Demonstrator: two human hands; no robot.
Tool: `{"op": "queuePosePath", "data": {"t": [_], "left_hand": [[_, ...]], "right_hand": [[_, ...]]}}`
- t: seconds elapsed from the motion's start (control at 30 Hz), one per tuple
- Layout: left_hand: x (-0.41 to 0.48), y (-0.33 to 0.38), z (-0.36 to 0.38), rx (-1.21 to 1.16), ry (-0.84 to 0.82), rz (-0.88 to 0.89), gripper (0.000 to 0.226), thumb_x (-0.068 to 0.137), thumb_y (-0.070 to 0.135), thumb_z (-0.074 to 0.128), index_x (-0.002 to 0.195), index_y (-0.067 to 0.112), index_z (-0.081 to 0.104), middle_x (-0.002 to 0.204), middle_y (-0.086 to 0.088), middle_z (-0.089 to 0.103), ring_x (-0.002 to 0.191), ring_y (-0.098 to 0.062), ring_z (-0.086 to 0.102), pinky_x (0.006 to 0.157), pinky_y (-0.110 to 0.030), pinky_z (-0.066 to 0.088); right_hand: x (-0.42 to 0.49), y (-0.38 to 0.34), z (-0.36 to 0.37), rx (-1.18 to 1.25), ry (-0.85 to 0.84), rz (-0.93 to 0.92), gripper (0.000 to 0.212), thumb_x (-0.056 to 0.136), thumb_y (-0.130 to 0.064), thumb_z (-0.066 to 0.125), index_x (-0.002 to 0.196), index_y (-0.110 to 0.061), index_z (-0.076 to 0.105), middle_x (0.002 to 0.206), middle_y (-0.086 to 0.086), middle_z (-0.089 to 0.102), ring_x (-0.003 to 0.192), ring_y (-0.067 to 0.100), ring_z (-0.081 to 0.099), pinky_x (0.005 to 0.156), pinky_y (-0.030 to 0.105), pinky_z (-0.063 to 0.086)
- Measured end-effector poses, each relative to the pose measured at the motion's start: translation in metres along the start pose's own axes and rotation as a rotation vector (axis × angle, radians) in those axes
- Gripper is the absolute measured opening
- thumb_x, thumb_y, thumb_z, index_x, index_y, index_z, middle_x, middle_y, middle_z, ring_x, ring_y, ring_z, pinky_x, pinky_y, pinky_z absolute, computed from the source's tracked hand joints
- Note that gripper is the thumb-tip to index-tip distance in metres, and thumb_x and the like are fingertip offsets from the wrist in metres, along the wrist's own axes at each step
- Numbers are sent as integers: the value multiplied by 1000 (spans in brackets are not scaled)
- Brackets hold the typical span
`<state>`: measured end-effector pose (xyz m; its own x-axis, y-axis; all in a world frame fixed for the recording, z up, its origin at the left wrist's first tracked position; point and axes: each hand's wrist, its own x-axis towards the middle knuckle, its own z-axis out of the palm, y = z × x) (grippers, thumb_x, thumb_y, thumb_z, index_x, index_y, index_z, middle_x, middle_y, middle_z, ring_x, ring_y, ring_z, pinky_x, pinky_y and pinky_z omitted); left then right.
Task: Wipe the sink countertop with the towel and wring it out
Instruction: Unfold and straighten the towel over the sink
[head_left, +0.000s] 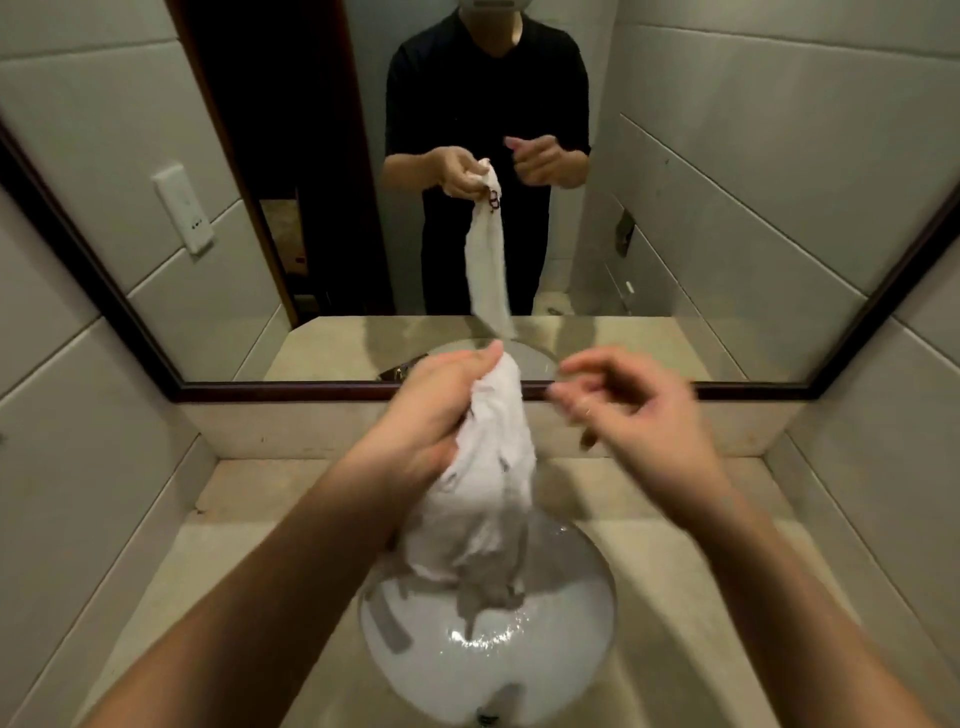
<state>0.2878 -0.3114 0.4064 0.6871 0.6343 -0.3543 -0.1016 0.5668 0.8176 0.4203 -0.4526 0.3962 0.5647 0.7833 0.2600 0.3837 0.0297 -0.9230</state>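
Left hand (436, 410) grips towel (483, 499); right hand (634, 410) loose.

Left hand (436, 410) clenched, right hand (639, 410) loosely open, fingers curled.

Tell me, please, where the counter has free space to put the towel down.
Bare countertop lies right of the sink, up to the wall. Another bare patch lies left of it. The middle is crowded: the left hand holds the towel over the basin, right hand beside it.
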Motion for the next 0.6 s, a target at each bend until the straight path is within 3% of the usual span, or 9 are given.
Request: {"op": "queuePosePath", "data": {"t": [0.03,0.1,0.17,0.27,0.33,0.43,0.5,0.6], "left_hand": [[-1,-7,8,-25,17,-16,26,103,18,62,113,-5,58,89,-28,68,82,-35,72,75,-47,62],[-4,-17,15,-63,58,3,21,103,18,62,102,-2,57,67,-15,64,57,-23,69,53,-34,59],[-6,-16,8,-20,65,74,19,98,17,69,94,2,59,69,-10,60,56,-17,65,54,-30,58],[-11,-3,-4,56,31,153,19,93,3,70,110,-2,64,84,-13,69,68,-17,71,60,-28,60],[-18,6,-7,53,18,190,29,92,-5,66,121,-2,64,95,-14,75,79,-18,76,66,-27,62],[-22,11,-10,20,41,257,37,92,-12,62,129,-3,63,103,-13,77,84,-16,78,68,-23,61],[-20,10,-11,-5,68,273,38,93,-13,61,130,-6,62,104,-15,76,84,-17,78,68,-24,62],[-16,12,-13,-35,86,288,34,93,-14,59,127,-11,63,99,-16,76,81,-20,78,69,-27,64]], "right_hand": [[-13,-5,15,63,-115,44,44,67,-41,93,102,-22,74,89,-4,71,77,11,65,67,24,56],[-33,1,31,29,-165,40,57,59,-47,92,106,-24,71,92,-2,71,78,12,67,67,23,58],[-37,15,34,39,-105,18,41,68,-30,93,103,-20,72,87,1,72,76,13,69,70,25,60],[-31,27,35,75,-45,-27,18,89,-5,78,101,-18,76,86,4,76,78,18,72,75,30,60],[-25,22,43,209,-44,8,14,91,-10,78,104,-16,75,91,5,76,84,24,72,79,33,61],[-13,12,59,188,27,43,28,78,-21,91,98,-19,70,84,-5,72,72,9,63,68,23,56],[-5,11,64,172,27,47,23,80,-14,89,91,-17,70,77,-7,69,68,6,58,67,24,55],[7,10,55,274,-65,76,10,87,-6,81,93,-8,73,81,4,71,75,13,65,73,26,58]]}}
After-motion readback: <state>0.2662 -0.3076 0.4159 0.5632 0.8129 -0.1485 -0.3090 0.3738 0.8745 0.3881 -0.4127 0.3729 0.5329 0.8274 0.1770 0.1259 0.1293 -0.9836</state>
